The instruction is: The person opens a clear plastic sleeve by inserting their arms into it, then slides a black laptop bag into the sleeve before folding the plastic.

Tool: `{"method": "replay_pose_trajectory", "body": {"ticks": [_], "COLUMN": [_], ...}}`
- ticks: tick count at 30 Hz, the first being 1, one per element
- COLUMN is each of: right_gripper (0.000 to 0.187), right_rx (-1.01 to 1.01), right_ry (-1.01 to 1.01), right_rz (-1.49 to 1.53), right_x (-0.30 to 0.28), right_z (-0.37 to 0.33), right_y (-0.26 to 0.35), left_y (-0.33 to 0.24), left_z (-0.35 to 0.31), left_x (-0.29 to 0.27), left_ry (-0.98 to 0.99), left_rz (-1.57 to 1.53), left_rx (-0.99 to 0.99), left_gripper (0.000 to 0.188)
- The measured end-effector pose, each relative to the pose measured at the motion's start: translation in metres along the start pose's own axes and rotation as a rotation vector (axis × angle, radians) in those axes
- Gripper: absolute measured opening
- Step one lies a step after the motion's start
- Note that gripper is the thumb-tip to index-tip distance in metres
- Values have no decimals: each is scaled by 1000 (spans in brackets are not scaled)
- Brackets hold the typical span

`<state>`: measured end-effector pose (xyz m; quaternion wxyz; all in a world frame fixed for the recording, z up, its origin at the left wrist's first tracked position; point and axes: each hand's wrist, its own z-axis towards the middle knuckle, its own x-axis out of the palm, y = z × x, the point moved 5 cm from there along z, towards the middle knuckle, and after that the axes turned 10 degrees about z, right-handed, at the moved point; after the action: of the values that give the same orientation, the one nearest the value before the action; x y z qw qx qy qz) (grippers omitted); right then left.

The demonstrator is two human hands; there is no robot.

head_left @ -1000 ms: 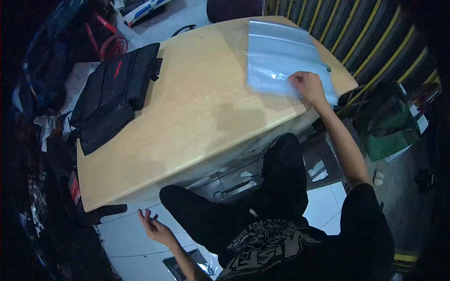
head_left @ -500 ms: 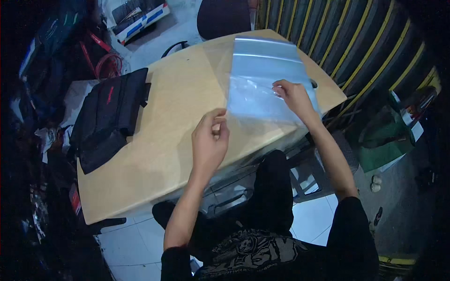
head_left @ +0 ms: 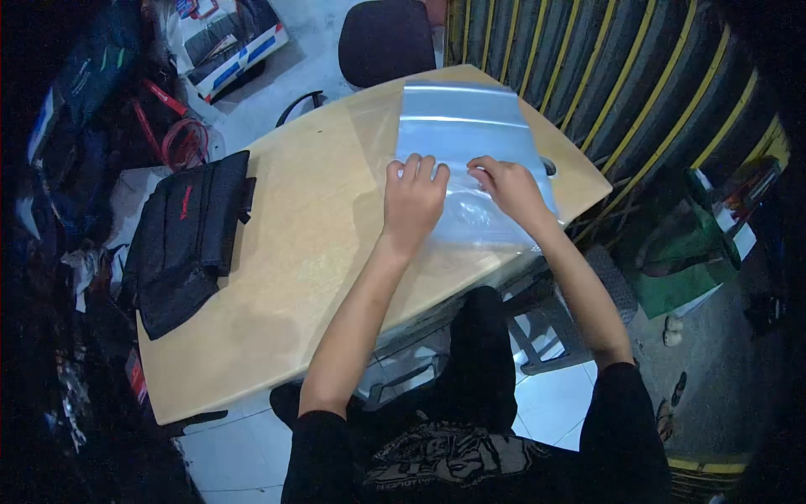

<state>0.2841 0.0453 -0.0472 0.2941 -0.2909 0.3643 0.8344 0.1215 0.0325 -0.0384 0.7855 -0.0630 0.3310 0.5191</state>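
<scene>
A large clear plastic zip bag lies flat on the right part of a light wooden table. My left hand rests on the bag's left edge, fingers spread and pressing down. My right hand lies on the bag's middle, fingers curled onto the plastic. Whether either hand pinches the plastic cannot be told. Both forearms reach up from my lap at the lower edge.
A black fabric pouch lies on the table's left end. A dark chair stands behind the table. Striped black and yellow panels line the right. Bags and red cables crowd the floor at left; a green bag sits at right.
My left hand rose from beside my leg, crossed the table and landed on the bag's left edge. My right hand shifted slightly on the bag, which now sits nearer the middle of view.
</scene>
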Motion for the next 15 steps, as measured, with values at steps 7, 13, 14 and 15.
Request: {"method": "replay_pose_trajectory", "body": {"ticks": [7,13,14,15], "right_gripper": [22,19,21,27], "right_rx": [-191,56,143,209], "right_ry": [18,25,50,52], "right_rz": [-11,129,194,178], "right_x": [-4,0,0,2], "right_z": [0,5,6,8], "right_y": [26,4,3,-4], "left_y": [26,21,21,21], "left_z": [-5,-1,-2,-3], "left_x": [1,-9,-10,-10], "left_ry": [-20,45,45,56], "left_rz": [-334,-291,-291,-342], "left_rx": [-132,-97,-99,-122], "left_gripper": [3,56,56,55]}}
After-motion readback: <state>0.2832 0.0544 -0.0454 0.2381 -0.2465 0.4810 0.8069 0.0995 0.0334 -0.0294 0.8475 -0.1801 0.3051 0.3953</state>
